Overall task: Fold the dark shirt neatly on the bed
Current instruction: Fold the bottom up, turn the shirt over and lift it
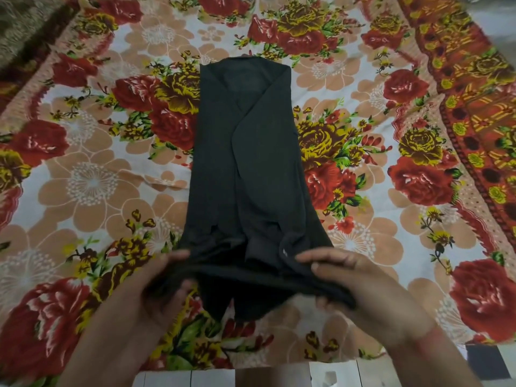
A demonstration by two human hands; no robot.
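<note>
The dark shirt (pixel 245 163) lies in a long narrow strip down the middle of the bed, both sides folded in over its centre. Its far end sits flat on the bedsheet. My left hand (pixel 156 286) pinches the near left corner of the strip, thumb on top. My right hand (pixel 360 286) grips the near right corner the same way. The near edge is lifted off the sheet between both hands, and a bit of cloth hangs below it.
A floral bedsheet (pixel 92 177) with red and yellow roots-and-roses print covers the whole bed. A patterned red-orange border (pixel 460 88) runs along the right side. The bed's near edge and pale floor tiles (pixel 335 375) show at the bottom.
</note>
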